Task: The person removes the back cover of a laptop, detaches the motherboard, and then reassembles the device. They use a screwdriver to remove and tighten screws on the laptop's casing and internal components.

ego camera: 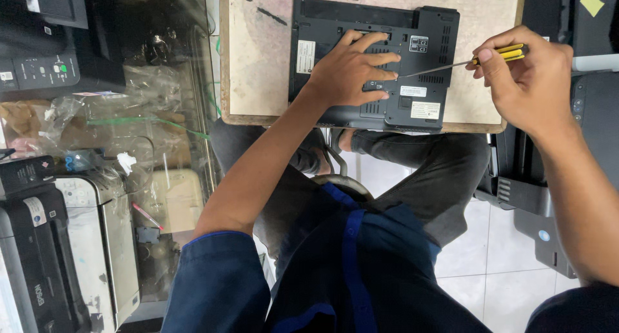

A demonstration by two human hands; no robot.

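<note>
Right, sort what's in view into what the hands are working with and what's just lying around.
In use:
- laptop, upside down on the table
- left hand, pressed flat on the laptop's underside
- right hand, gripping the screwdriver
- screwdriver, yellow-and-black handle, tip at the laptop's base

Lying about:
- printers at left
- plastic bags in the glass case
- red pen

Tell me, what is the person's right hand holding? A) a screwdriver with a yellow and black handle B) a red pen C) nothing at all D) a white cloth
A: the right hand has its grip on a screwdriver with a yellow and black handle, its tip pointing at the underside of the black laptop, where the left hand lies flat.
</note>
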